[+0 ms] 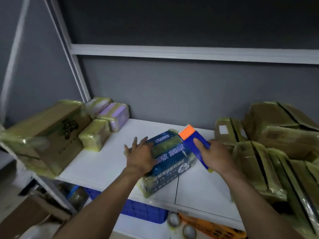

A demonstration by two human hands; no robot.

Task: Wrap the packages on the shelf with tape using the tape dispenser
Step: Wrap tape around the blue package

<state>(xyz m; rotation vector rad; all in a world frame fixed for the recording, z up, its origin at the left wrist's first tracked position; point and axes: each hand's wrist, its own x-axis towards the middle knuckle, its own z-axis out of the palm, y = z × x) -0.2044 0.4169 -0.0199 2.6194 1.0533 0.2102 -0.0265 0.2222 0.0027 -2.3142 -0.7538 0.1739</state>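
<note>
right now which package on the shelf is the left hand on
The dark blue package with white Chinese print: the left hand presses its top. The brown boxes either side and purple packs at left lie clear of that hand.

grey wall (pixel 172 90) behind white rail (pixel 172 52)

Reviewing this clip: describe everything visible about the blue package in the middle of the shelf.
The blue package is a dark blue, soft-looking pack with white and pale blue printed characters. Glossy yellowish tape bands cross its top and cover its near end. It lies flat and diagonal on the white shelf board, its near end by the front edge. The left hand rests spread on its left side. The right hand holds the tape dispenser, orange head at its far right edge, apparently touching.
</note>
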